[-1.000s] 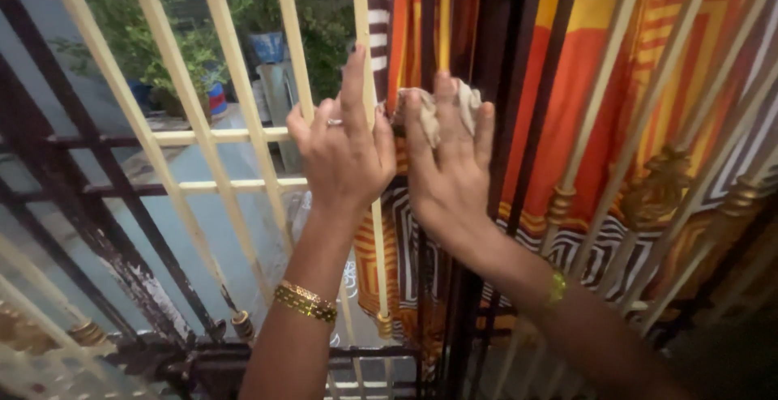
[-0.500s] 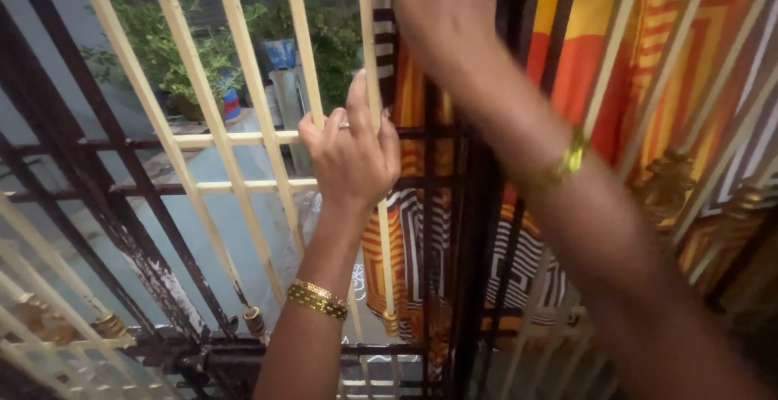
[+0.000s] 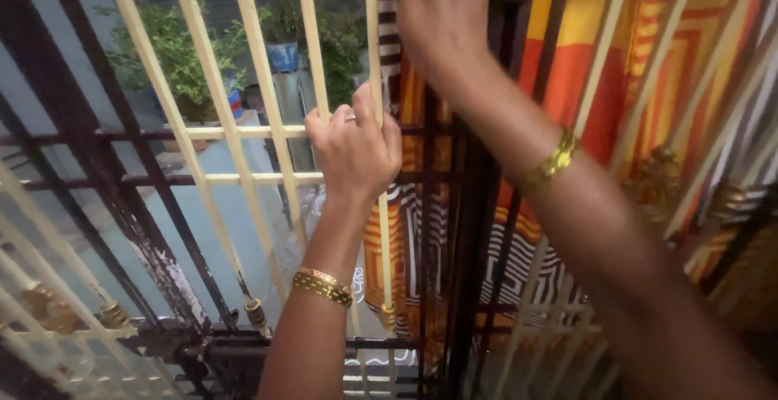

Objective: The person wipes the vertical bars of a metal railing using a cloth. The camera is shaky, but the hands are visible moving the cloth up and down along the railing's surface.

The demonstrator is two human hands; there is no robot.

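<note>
I see my left hand [image 3: 355, 153] wrapped around one cream bar [image 3: 374, 124] of the window grille, its grip closed tight on that bar at about the height of the upper cross rail [image 3: 243, 132]. My right hand [image 3: 442, 11] reaches up high against the dark frame post [image 3: 466, 230], beside the orange striped curtain [image 3: 583, 68]. Its fingers run out of the top of the view, so I cannot tell whether that grip is closed or holds anything. The risks, as I judge them: the rusty, flaking dark bar [image 3: 154, 246] lower left could scrape a forearm, and the gold bangle [image 3: 322, 285] could catch on a bar if the arm slides down. With the right arm stretched this far, a slip of the left hold would cost balance.
</note>
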